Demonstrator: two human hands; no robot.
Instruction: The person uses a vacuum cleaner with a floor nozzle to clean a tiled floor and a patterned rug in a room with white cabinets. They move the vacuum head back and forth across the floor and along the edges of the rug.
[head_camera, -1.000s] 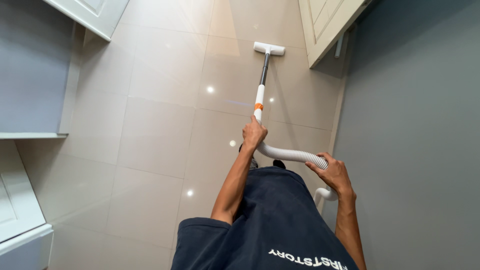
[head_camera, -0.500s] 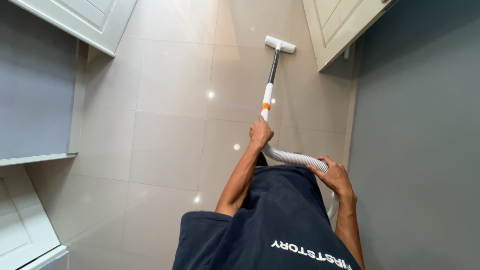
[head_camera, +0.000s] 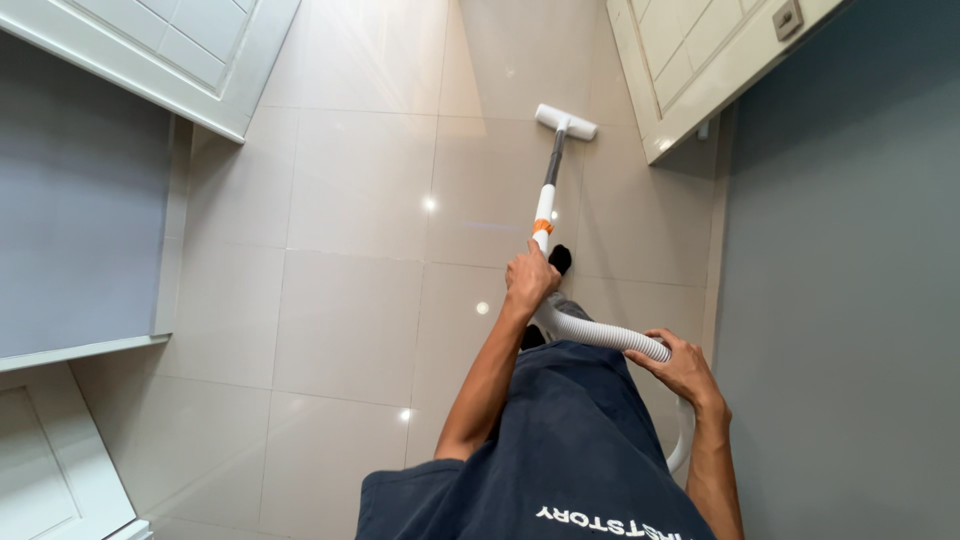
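1. Since the earlier frame the floor head sits lower in the frame, and a dark foot now shows just beside the wand — the door at upper right shows more of its panels.
2. The wand's long axis runs from frame centre up and slightly right, pointing to the floor head on the beige tiles at upper centre.
3. The left hand has its fingers curled tightly round the wand's lower end, below an orange ring.
4. The right hand wraps loosely over the ribbed white hose, fingers curved — centre right.
5. A grey wall fills the right; white cabinet doors close in at upper left.
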